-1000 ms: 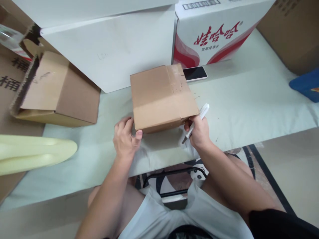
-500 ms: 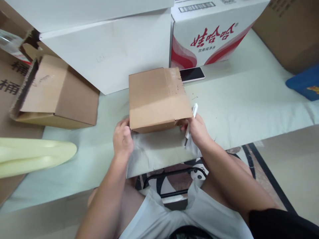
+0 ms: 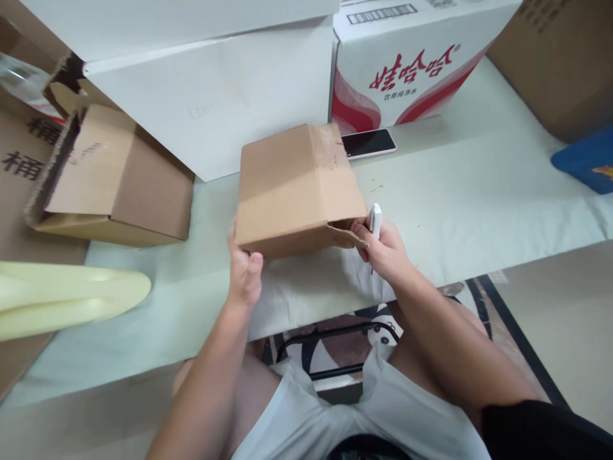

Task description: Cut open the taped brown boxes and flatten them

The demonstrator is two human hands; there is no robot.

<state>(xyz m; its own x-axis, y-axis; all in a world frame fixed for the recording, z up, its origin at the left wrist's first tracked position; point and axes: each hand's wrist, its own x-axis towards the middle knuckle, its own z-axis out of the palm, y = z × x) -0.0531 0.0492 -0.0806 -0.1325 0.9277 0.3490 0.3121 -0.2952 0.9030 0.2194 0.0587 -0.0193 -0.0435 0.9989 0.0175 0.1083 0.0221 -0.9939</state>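
A small brown cardboard box point(image 3: 282, 191) is held over the cloth-covered table, tilted a little. My left hand point(image 3: 246, 271) grips its near left corner, thumb at the front and fingers partly hidden behind the side. At the near right corner, my right hand point(image 3: 385, 252) pinches a loose flap point(image 3: 347, 236) that is bent outward, leaving a dark gap in the box. The same hand keeps a white utility knife point(image 3: 375, 220) in its grasp, handle pointing up and thin tip down. What lies inside the box is hidden.
Behind the box lies a phone point(image 3: 371, 143), beside a white and red carton point(image 3: 402, 83) and a large white box point(image 3: 211, 102). An opened brown carton point(image 3: 119, 172) and a pale yellow object point(image 3: 71, 299) are on the left. A blue item point(image 3: 587, 160) sits at right.
The box has tilted and shifted slightly left, its near side turning more into view. My right hand has bent the corner flap outward, and the knife has swung more upright.
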